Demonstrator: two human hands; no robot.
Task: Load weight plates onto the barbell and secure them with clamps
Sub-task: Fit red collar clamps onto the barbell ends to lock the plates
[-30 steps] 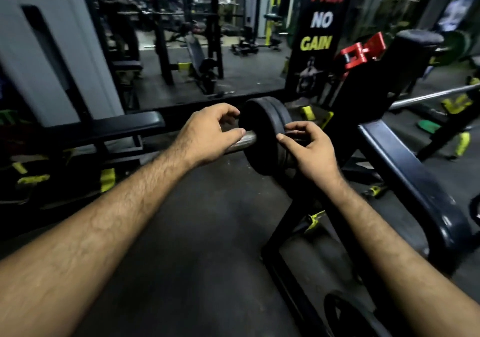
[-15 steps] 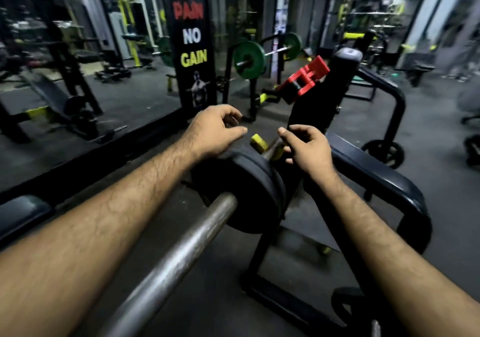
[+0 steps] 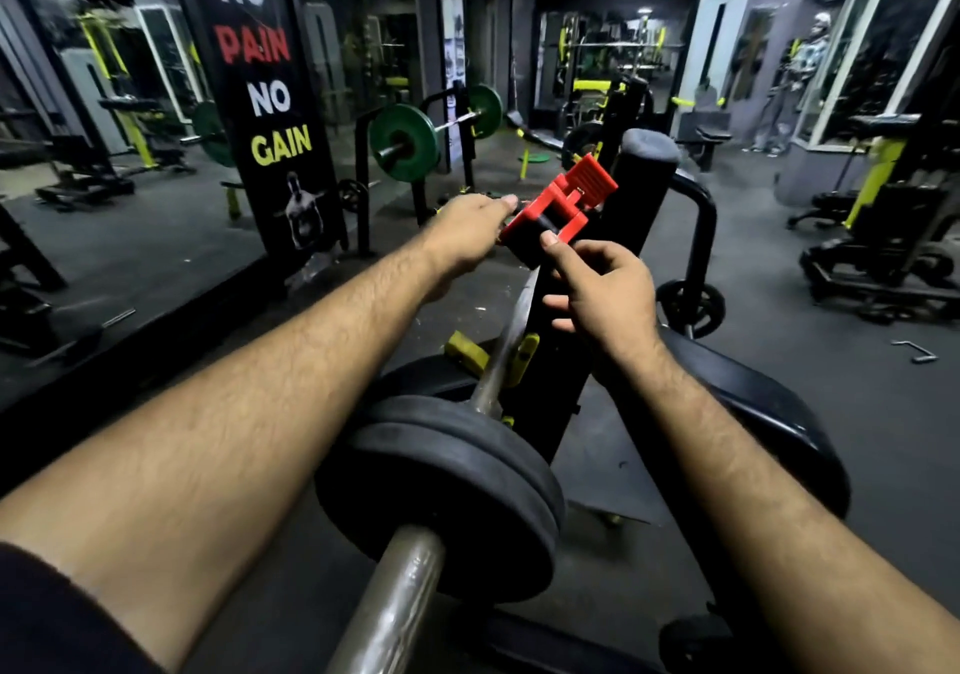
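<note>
Dim gym floor behind the barbell (image 3: 400, 606). Both hands hold the red clamp (image 3: 558, 208) above it — left hand (image 3: 467, 234) pinching, right hand (image 3: 597, 284) fingertips. Light, stiff plastic — likely best gripped by its body.

I am looking into a commercial gym. A tall black banner (image 3: 260, 96) reads "NO PAIN NO GAIN" above a drawing of a muscled figure. Behind it a rack (image 3: 363, 174) carries a bar loaded with green plates (image 3: 404, 142). Close to me a steel barbell (image 3: 387, 606) bears two black plates (image 3: 447, 491) and lies beside a padded black upright (image 3: 647, 174). Black and yellow machines (image 3: 883, 195) stand around a dark rubber floor (image 3: 810, 341), and large wall mirrors (image 3: 613, 65) reflect more equipment.
</note>
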